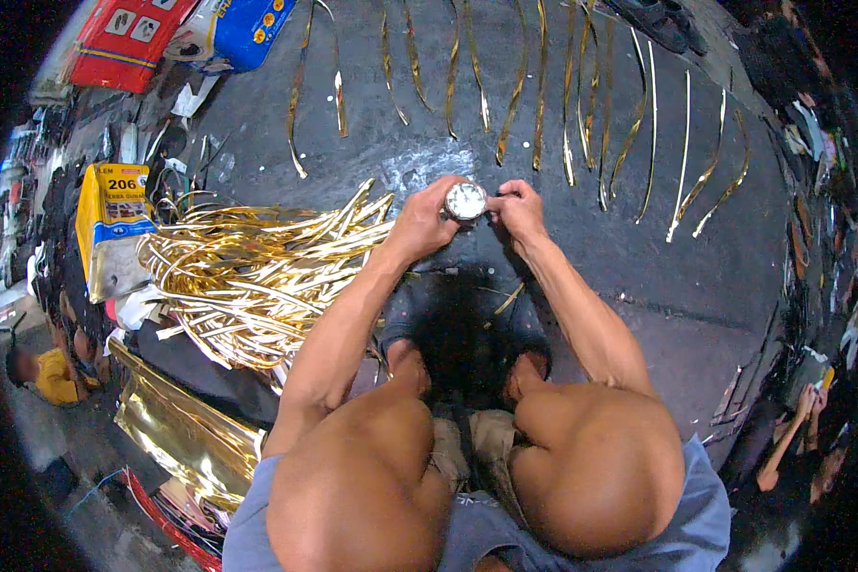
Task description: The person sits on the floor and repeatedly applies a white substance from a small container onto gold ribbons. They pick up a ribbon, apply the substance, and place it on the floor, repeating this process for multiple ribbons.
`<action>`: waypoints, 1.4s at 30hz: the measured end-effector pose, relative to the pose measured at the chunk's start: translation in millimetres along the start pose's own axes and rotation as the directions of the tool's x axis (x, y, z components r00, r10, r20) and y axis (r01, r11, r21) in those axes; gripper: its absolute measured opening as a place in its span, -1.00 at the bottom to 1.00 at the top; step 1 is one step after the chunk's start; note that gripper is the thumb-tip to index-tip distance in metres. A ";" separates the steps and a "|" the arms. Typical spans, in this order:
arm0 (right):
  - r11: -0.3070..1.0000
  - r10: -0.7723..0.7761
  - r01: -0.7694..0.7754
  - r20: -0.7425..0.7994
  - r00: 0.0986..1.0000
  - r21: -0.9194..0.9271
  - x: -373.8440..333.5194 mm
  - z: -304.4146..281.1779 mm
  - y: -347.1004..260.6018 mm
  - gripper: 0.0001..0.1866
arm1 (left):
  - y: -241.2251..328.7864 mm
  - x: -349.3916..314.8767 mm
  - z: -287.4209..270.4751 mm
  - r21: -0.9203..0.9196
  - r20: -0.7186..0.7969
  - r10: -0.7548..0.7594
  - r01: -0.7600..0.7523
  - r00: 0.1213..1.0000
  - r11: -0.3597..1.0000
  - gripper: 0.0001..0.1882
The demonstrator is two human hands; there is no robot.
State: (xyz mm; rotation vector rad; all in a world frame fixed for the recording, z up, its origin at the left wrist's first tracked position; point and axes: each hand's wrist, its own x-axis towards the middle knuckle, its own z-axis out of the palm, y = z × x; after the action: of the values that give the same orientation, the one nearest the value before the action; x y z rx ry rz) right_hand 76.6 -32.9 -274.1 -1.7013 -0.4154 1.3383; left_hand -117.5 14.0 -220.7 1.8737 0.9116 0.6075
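In the middle of the head view, my left hand (423, 221) is wrapped round the side of a small round can (465, 201). The can's pale, mottled top faces up. Close against its other side is my right hand (521, 212), fingers closed in a pinch. Whatever they grip there, if anything, is too small to make out. A large heap of shiny gold strips (257, 276) lies to the left of my left forearm. Beyond my hands, several separate gold strips (541, 86) are laid out lengthwise, spaced apart on the dark floor sheet (715, 276).
A yellow-and-blue tin (114, 229) stands left of the heap. Red (129, 43) and blue (248, 33) packages lie at the far left. A gold foil sheet (186, 429) is at near left. Dark footwear (658, 21) sits at far right. Other people show at both sides.
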 end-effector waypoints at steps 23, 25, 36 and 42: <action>0.501 -0.737 0.795 -0.313 0.599 0.343 -70.5 -277.4 -412.7 -0.95 | 5.6 -8.6 -15.5 0.229 -0.035 -0.014 0.021 0.999 0.973 -0.28; 0.409 -0.690 0.855 -0.505 0.518 0.319 -50.9 -282.4 -419.4 -0.95 | -18.1 -21.1 -31.8 0.386 -0.263 -0.042 0.145 0.964 0.911 -0.36; 0.036 -0.022 0.732 -0.732 0.681 0.680 58.1 -354.3 -142.3 -0.90 | -72.3 -80.4 -96.2 0.700 -0.444 -0.118 0.426 0.888 0.573 -0.77; 0.276 0.423 0.601 -0.656 0.625 0.750 76.4 -324.8 -14.2 -0.75 | -62.5 -83.3 -102.8 0.627 -0.508 -0.093 0.441 0.857 0.642 -0.86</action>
State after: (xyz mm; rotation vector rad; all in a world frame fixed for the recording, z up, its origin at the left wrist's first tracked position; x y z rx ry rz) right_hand 399.1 -113.1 -306.4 -0.8823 0.7623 0.3000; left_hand -263.1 19.9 -234.0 2.2472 1.9420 0.5076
